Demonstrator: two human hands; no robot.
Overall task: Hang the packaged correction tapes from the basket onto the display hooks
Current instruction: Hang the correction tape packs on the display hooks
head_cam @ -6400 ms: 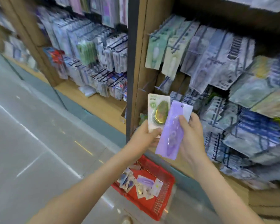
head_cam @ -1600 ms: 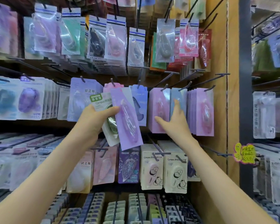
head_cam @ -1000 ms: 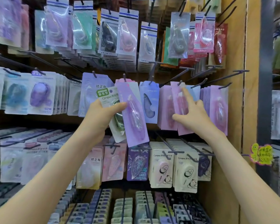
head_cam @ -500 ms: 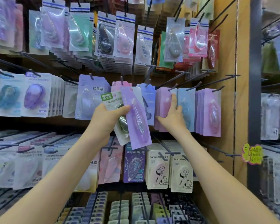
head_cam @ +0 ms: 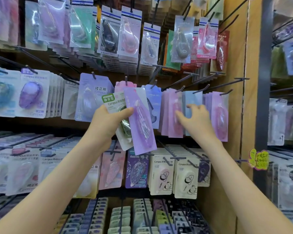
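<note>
My left hand (head_cam: pixel 107 122) grips two packaged correction tapes in front of the display: a long purple pack (head_cam: pixel 140 120) on top and a white-and-green Campus pack (head_cam: pixel 114 103) behind it. My right hand (head_cam: pixel 195 118) is at the hanging pink packs (head_cam: pixel 173 114) and the light-blue pack (head_cam: pixel 193 98) on the middle row, fingers spread and loosely curved, holding nothing. Dark metal display hooks (head_cam: pixel 205 88) stick out above these packs. The basket is out of view.
Rows of packaged correction tapes fill the pegboard above (head_cam: pixel 128 34), left (head_cam: pixel 30 93) and below (head_cam: pixel 186 178). A wooden side panel (head_cam: pixel 250 98) closes the bay on the right, with a yellow sticker tag (head_cam: pixel 259 159). Long bare hooks (head_cam: pixel 233 81) project at upper right.
My right hand has slid right from the pink packs toward the light-blue pack and pulled slightly back. My left hand still holds both packs in about the same place.
</note>
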